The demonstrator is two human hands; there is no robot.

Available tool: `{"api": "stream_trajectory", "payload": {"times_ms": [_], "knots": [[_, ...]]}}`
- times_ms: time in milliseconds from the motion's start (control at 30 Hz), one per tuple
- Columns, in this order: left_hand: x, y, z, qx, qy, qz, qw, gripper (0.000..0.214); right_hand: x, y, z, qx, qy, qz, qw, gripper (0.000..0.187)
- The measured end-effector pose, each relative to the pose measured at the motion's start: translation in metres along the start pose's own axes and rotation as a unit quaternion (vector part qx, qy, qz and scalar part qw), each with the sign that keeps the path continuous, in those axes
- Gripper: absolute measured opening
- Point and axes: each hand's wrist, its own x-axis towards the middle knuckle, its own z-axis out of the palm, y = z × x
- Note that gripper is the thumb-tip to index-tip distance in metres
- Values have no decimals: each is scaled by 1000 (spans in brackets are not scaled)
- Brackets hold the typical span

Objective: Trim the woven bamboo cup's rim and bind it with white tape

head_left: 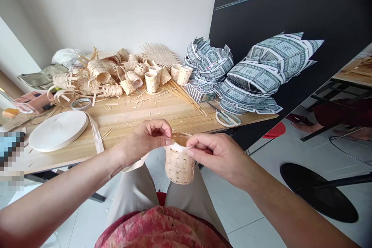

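A small woven wood-strip basket (180,167) hangs upright above my lap, just off the table's front edge. My left hand (147,135) pinches a white fabric tape (136,166) against the basket's left rim between thumb and fingers. At the right side of the rim, my right hand (216,151) is closed in a pinch on the tape and the rim. The tape lies over the front of the rim between both hands, and its tail hangs below my left wrist. Whether a thin tool sits in my right fingertips is too small to tell.
On the wooden table (130,116) lie a large roll of white tape (59,130), a sticky-tape roll (81,104), scissors (228,118), thin sticks (186,97) and piled woven baskets (99,71). Folded patterned paper shapes (252,73) stack at the right. A round black base (319,192) stands on the floor.
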Motion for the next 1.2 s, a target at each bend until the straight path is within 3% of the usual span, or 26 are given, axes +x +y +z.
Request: {"api": "stream_trajectory", "payload": {"times_ms": [533, 700, 833, 1033, 1100, 1200], "knots": [[4, 5, -8, 33, -42, 8, 999, 4, -1, 6, 1, 67, 0, -5, 998, 20], [4, 6, -13, 107, -62, 56, 991, 5, -1, 5, 1, 66, 10, -15, 998, 19], [5, 9, -17, 198, -97, 127, 967, 8, -1, 6, 2, 55, 20, -23, 998, 21], [3, 20, -20, 381, -143, 219, 887, 12, -1, 8, 7, 23, 30, -35, 999, 21], [3, 22, -21, 375, -170, 198, 889, 11, 0, 7, 9, 28, 34, -41, 998, 19], [3, 22, -23, 308, -206, 75, 926, 6, 3, 5, 11, 33, 39, -47, 998, 17]]}}
